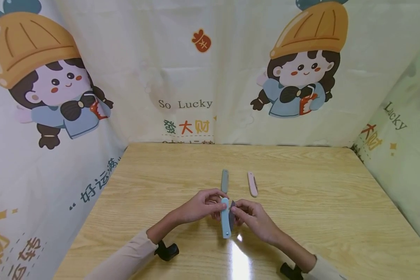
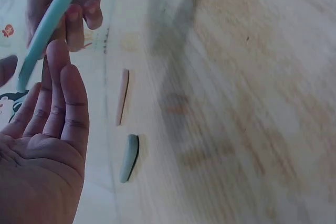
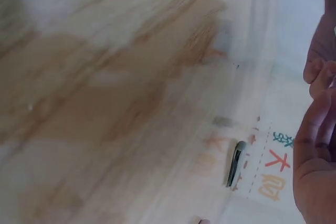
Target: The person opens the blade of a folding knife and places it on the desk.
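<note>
A light blue folding knife (image 1: 225,223) is held upright over the middle of the table, its handle also seen in the left wrist view (image 2: 50,30). My left hand (image 1: 203,205) pinches the handle near its far end, thumb on top. To the right of the handle, the dark grey blade (image 1: 232,221) stands partly swung out, and my right hand (image 1: 257,221) pinches it between thumb and fingers. Just beyond the hands lie a grey-green folding knife (image 1: 224,181) and a pink folding knife (image 1: 252,184), both on the table. In the right wrist view the blue knife is hidden.
The wood-grain table (image 1: 318,194) is bounded at the back and sides by a printed cloth (image 1: 238,85). A black strap device sits on the left wrist (image 1: 167,251) and another on the right wrist (image 1: 291,271). Light glares off the table near its front.
</note>
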Available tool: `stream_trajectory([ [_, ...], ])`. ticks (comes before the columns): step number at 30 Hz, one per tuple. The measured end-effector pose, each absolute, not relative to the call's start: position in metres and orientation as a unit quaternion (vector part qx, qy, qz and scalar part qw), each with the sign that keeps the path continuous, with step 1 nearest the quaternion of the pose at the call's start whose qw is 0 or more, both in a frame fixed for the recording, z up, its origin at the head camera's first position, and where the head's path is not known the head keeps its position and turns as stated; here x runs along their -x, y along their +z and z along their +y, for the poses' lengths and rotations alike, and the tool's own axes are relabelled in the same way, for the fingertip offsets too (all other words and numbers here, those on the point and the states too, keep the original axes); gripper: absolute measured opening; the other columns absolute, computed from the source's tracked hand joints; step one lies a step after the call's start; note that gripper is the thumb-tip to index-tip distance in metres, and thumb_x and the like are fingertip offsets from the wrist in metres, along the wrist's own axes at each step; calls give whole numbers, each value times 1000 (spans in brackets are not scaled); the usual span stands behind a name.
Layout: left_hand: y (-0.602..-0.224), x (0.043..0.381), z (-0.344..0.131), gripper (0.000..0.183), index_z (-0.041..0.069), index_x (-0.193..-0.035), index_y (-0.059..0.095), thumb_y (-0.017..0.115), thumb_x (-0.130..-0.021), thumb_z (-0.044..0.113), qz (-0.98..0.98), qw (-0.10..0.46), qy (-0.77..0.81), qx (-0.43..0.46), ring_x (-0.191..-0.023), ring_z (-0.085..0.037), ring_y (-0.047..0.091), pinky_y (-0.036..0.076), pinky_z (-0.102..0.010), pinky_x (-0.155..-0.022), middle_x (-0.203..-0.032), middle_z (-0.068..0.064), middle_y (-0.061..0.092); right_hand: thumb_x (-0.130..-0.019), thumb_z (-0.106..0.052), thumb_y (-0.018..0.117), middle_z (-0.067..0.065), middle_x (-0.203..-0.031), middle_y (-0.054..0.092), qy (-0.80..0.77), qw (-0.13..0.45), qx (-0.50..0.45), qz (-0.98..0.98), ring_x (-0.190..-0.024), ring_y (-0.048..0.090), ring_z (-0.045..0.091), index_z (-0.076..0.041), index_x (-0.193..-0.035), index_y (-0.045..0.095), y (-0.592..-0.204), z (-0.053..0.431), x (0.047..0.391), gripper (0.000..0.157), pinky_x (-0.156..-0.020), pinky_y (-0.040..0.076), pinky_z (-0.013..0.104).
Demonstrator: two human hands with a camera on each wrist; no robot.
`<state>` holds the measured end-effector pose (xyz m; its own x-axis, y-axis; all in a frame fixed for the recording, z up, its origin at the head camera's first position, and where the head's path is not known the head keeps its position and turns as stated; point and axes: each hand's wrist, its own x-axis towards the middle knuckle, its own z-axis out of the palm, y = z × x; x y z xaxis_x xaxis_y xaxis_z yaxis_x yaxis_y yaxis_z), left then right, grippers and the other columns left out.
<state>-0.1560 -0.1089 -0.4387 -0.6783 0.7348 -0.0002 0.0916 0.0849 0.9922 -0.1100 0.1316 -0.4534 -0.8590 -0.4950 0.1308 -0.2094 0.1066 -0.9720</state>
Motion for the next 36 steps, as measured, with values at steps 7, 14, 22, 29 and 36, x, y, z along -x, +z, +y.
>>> stream_trajectory([
  [7,-446,154,-104,32,-9,-133,52,53,-106,8,668,259,633,-293,-73,-18,67,54,-61,-73,-95,-12,69,-107,-14,54,15,-85,66,-644,123,190,730,-72,64,18,9,-109,65,-456,128,110,26,-62,55,32],
  [14,-450,152,-101,30,-8,-133,55,53,-106,5,680,235,629,-296,-71,-17,66,54,-59,-71,-92,-9,68,-107,-14,54,17,-80,63,-650,139,178,725,-69,62,16,11,-108,62,-459,125,110,27,-63,55,32],
  [22,-454,153,-100,27,-9,-128,56,55,-104,3,670,245,640,-284,-70,-18,67,59,-45,-70,-91,-11,69,-107,-15,53,18,-81,62,-655,155,175,718,-69,60,17,11,-109,61,-460,127,109,28,-63,53,28],
  [29,-455,152,-105,31,-15,-129,51,53,-105,4,666,250,644,-282,-70,-19,68,57,-53,-72,-89,-13,70,-107,-15,54,9,-78,60,-657,151,164,720,-69,60,15,14,-106,59,-461,130,108,30,-65,53,28],
  [36,-452,153,-111,33,-17,-130,48,53,-105,4,660,237,656,-279,-72,-21,69,54,-62,-73,-89,-17,70,-106,-13,56,11,-81,62,-680,129,120,712,-71,61,12,16,-108,60,-457,131,107,29,-68,53,27],
])
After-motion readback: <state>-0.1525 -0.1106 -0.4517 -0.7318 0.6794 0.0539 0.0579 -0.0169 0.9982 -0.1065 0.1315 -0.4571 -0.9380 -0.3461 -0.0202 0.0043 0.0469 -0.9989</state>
